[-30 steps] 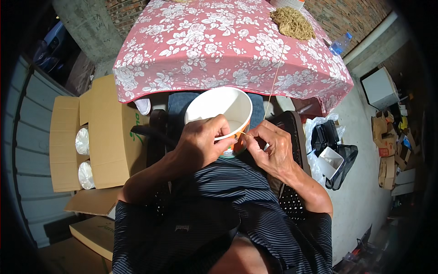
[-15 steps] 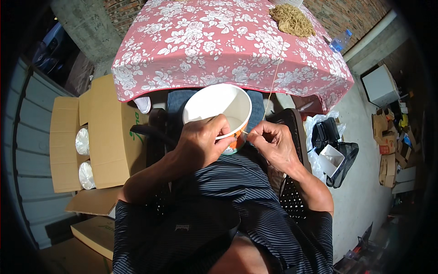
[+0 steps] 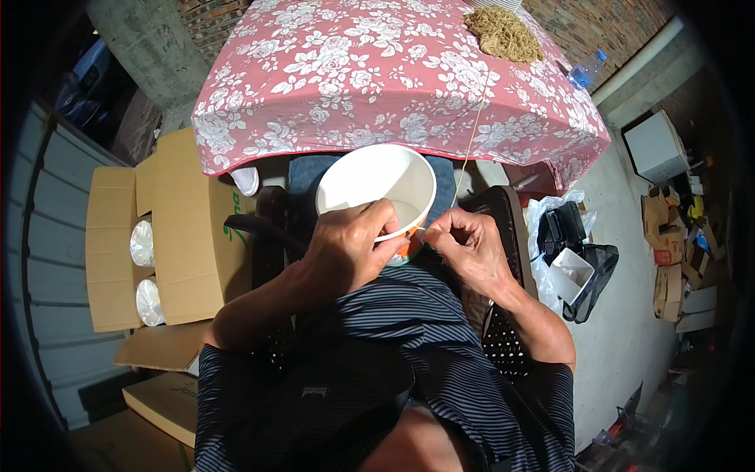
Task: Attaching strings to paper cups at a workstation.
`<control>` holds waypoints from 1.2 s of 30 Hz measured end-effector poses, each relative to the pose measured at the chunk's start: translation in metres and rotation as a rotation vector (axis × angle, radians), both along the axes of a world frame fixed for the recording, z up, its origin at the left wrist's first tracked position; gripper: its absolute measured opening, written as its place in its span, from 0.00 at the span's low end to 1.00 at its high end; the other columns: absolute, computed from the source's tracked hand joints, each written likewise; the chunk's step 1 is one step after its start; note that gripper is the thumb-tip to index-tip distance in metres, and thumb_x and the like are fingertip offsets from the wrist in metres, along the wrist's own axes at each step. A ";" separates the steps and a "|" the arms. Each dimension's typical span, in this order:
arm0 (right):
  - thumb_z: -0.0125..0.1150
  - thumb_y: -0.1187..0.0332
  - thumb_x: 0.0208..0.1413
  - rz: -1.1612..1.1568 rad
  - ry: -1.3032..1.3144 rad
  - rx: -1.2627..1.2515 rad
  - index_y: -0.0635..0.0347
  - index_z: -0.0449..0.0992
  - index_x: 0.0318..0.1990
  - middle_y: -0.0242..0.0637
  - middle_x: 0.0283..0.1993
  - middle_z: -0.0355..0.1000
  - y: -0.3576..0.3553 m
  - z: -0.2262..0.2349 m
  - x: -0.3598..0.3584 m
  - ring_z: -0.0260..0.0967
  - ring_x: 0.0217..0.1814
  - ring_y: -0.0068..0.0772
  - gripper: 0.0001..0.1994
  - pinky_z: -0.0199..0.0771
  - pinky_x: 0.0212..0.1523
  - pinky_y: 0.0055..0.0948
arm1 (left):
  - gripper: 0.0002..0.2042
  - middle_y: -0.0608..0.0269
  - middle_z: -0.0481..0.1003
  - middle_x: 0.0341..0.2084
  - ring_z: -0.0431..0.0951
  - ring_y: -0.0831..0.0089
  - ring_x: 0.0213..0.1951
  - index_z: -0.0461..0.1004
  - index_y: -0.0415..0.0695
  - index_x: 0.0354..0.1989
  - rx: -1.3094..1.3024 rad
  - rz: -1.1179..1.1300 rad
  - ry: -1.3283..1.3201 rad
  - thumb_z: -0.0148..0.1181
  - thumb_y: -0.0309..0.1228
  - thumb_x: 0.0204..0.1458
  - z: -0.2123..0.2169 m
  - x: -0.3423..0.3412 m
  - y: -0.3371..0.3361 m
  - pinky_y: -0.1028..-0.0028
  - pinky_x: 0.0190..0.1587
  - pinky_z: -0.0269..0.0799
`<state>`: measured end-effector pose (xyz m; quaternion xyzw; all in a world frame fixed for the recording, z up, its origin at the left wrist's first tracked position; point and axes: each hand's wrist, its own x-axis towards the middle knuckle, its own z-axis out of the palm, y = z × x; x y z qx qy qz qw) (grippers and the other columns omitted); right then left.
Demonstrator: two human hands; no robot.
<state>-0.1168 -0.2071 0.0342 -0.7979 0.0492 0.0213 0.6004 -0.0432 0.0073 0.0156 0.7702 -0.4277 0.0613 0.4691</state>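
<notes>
A large white paper bucket [image 3: 358, 177] with an orange and green printed outside stands tilted at my lap, its mouth facing up. My left hand [image 3: 346, 244] is closed at the near rim, thumb and fingers pinching there. Just right of the rim, my right hand [image 3: 472, 248] pinches a thin tan cord [image 3: 476, 118]. The cord's short end reaches toward the bucket's wall by my left fingertips; whether the left fingers hold it too is hard to see. From my right hand the cord runs up over the table edge toward a tangled skein of tan cord [image 3: 503, 35].
A table with a pink floral cloth [image 3: 314, 94] stands ahead. On it are a stack of white items [image 3: 495, 3] and a plastic bottle [image 3: 587, 69]. Cardboard boxes [image 3: 185, 220] with wrapped white stacks sit left. Black bags [image 3: 590, 279] and more cartons [image 3: 668, 228] lie right.
The bucket has shifted very slightly to the right. Both hands keep nearly the same place and grip.
</notes>
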 end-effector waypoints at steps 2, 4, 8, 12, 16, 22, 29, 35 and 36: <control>0.62 0.74 0.60 -0.006 -0.001 0.008 0.66 0.80 0.31 0.22 0.26 0.73 0.000 0.000 0.000 0.63 0.29 0.08 0.06 0.64 0.29 0.17 | 0.14 0.56 0.77 0.24 0.81 0.58 0.26 0.70 0.40 0.33 0.001 0.001 -0.001 0.74 0.23 0.47 0.001 0.000 0.000 0.63 0.27 0.74; 0.63 0.74 0.61 -0.015 0.000 0.019 0.66 0.80 0.31 0.22 0.26 0.73 -0.001 -0.001 0.000 0.63 0.29 0.07 0.06 0.63 0.28 0.17 | 0.14 0.55 0.77 0.24 0.81 0.58 0.26 0.70 0.40 0.32 0.015 0.007 -0.010 0.74 0.23 0.47 0.001 0.000 0.000 0.64 0.27 0.74; 0.63 0.74 0.61 -0.009 0.027 0.043 0.66 0.80 0.31 0.21 0.26 0.72 -0.001 -0.003 0.001 0.62 0.28 0.07 0.06 0.63 0.28 0.17 | 0.13 0.56 0.77 0.24 0.81 0.59 0.27 0.71 0.40 0.34 -0.015 0.015 0.033 0.73 0.23 0.47 -0.001 -0.001 -0.001 0.64 0.28 0.75; 0.62 0.72 0.62 0.032 0.045 0.095 0.64 0.81 0.33 0.22 0.26 0.73 -0.001 -0.007 0.000 0.63 0.27 0.08 0.07 0.63 0.27 0.16 | 0.17 0.59 0.78 0.29 0.82 0.63 0.29 0.77 0.42 0.47 0.029 0.046 -0.037 0.73 0.22 0.49 0.012 -0.003 -0.004 0.66 0.31 0.78; 0.61 0.71 0.64 0.083 0.080 0.169 0.63 0.81 0.35 0.23 0.28 0.75 -0.002 -0.005 -0.001 0.66 0.27 0.09 0.07 0.66 0.27 0.16 | 0.20 0.63 0.77 0.31 0.81 0.67 0.31 0.82 0.46 0.52 0.082 0.010 -0.152 0.73 0.23 0.48 0.003 -0.001 -0.002 0.70 0.33 0.79; 0.59 0.72 0.64 0.106 0.115 0.153 0.65 0.81 0.36 0.28 0.31 0.76 -0.001 0.000 0.000 0.69 0.28 0.14 0.07 0.74 0.29 0.20 | 0.13 0.62 0.78 0.30 0.81 0.67 0.29 0.85 0.43 0.41 0.060 -0.009 -0.201 0.73 0.21 0.45 0.000 0.001 -0.001 0.70 0.30 0.77; 0.68 0.72 0.61 0.035 -0.035 0.138 0.64 0.82 0.39 0.25 0.27 0.73 0.009 -0.003 -0.002 0.63 0.26 0.12 0.05 0.63 0.24 0.20 | 0.09 0.61 0.78 0.29 0.82 0.60 0.26 0.84 0.44 0.38 0.053 -0.001 -0.192 0.68 0.21 0.48 0.004 0.002 -0.001 0.63 0.29 0.80; 0.73 0.76 0.54 0.090 -0.676 -0.511 0.67 0.82 0.43 0.38 0.22 0.69 0.010 -0.007 0.000 0.66 0.20 0.29 0.10 0.63 0.20 0.30 | 0.08 0.59 0.78 0.29 0.81 0.57 0.27 0.83 0.45 0.36 0.019 -0.007 -0.123 0.68 0.21 0.47 0.006 0.001 0.000 0.62 0.28 0.78; 0.74 0.76 0.52 0.087 -0.660 -0.534 0.66 0.83 0.41 0.41 0.24 0.71 0.011 -0.004 -0.001 0.68 0.20 0.33 0.09 0.65 0.20 0.32 | 0.07 0.59 0.77 0.29 0.81 0.57 0.27 0.83 0.44 0.35 0.028 -0.004 -0.127 0.68 0.21 0.47 0.006 0.001 0.000 0.62 0.29 0.78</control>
